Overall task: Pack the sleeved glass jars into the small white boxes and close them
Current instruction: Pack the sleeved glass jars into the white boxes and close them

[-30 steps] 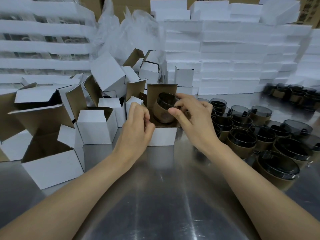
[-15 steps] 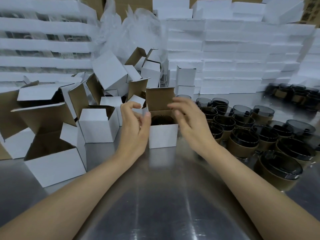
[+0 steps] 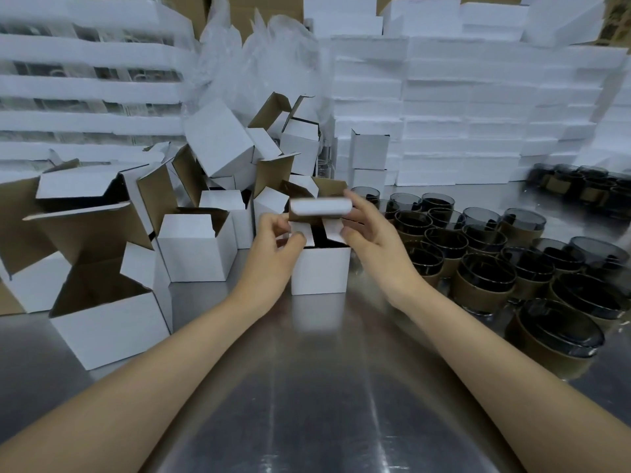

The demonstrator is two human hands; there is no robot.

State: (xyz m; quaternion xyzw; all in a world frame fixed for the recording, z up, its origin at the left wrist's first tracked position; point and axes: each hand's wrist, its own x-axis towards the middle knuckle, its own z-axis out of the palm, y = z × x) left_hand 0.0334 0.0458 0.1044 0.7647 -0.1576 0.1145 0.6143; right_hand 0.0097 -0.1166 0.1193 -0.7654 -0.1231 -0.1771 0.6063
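A small white box [image 3: 320, 270] stands on the steel table in front of me with a dark jar inside, mostly hidden. My left hand [image 3: 276, 245] pinches the box's left side flap. My right hand [image 3: 367, 230] holds the right side flap with the thumb while its fingers bend the top lid [image 3: 321, 206] forward over the opening. Several sleeved glass jars [image 3: 485, 278], smoky glass in brown paper sleeves, stand in rows to the right.
Open empty white boxes [image 3: 196, 247] lie piled at the left and behind. A larger open box [image 3: 109, 322] stands near left. Stacked white foam slabs [image 3: 461, 114] form a wall at the back. Bare steel table [image 3: 307, 387] lies in front.
The jar went down into the box and my right hand let go of it. Both hands then moved to the flaps, and the lid has folded forward from upright.
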